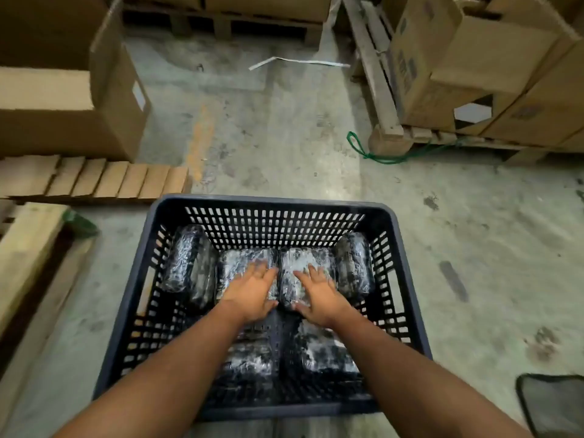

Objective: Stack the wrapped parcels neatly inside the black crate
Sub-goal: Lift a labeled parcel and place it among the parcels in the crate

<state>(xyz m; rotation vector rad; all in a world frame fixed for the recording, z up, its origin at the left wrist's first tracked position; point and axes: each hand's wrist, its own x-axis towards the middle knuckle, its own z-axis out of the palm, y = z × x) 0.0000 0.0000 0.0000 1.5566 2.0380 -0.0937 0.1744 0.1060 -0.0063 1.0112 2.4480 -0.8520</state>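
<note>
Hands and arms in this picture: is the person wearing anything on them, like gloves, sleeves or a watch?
Nothing that shows. The left hand and right hand are bare, without gloves, and no rings are visible. Both forearms are uncovered down to the bottom edge of the picture: no sleeves, watch or wristband in view.

Stained grey concrete floor [284, 137] before me; brown cardboard boxes [493, 58] on wooden pallets [376, 77]; green cord [379, 154] trailing.

Fingertips of both hands blurred. Forearms hide parts of near parcels [325, 349]. Dark mesh thing [553, 403] cut off, bottom right corner.
</note>
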